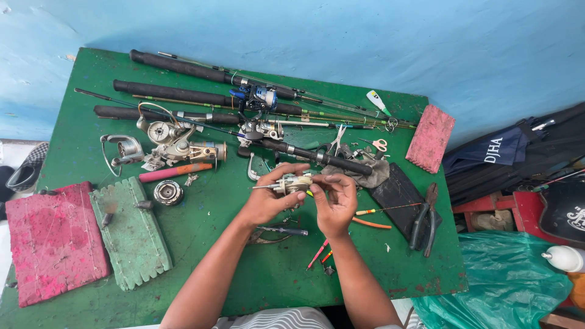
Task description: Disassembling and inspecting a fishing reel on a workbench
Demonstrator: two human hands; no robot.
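We're looking straight down on the green table [244, 268], and both hands meet over its middle. The left hand [268, 198] wraps a small metal reel part [292, 183], its grip closed around the body with the thin shaft poking out towards nine o'clock, clear of the palm. The right hand [335, 204] comes in from three o'clock, fingertips pinched on the part's near end; we think it holds some tiny piece there, but the fingers hide it. Held up off the table like this, the part sits right under our eyes, steadied by one hand so the other can work it.

At twelve o'clock lie the fishing rods [201, 94] in a row, pushed back out of the way. At ten o'clock, loose reels [177, 143] and a spool [167, 192] rest near an orange-handled tool [173, 172]. Pliers [423, 219] wait at three o'clock, within easy reach of the right hand, beside a dark pad [399, 201]. Scissors [379, 144] lie at one o'clock. A red block [52, 244] and a green block [131, 234] sit at eight o'clock.
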